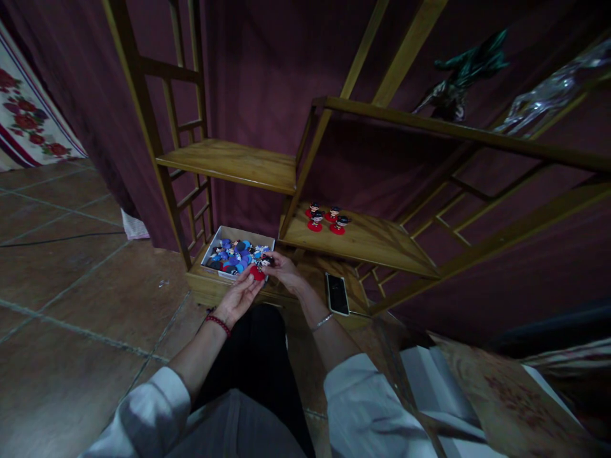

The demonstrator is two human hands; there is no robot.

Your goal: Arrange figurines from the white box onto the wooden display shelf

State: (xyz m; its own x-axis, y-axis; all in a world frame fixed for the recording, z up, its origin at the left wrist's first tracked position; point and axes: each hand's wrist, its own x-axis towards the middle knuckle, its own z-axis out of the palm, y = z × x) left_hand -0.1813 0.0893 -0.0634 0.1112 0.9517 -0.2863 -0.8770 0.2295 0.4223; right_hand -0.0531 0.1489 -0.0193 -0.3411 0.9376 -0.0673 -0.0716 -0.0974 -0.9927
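Between my two hands is a small figurine (pixel 258 271) with a red round base and a dark-haired head. The fingers of my left hand (pixel 242 296) grip it by the red base, while my right hand (pixel 285 270) pinches it near the head. Just behind them, a white box (pixel 213 245) holds a heap of small figurines (pixel 237 254) in blue, purple, red and black. On the wooden shelf to the right, several similar red-based figurines (pixel 328 218) stand upright in a cluster.
The wooden shelf unit (pixel 229 164) has stepped boards and lattice sides. A phone (pixel 337 294) lies on the low board at right. A dark green statue (pixel 458 76) and a clear glass-like figure (pixel 539 102) stand on the upper shelf. White boxes (pixel 436 381) sit at lower right.
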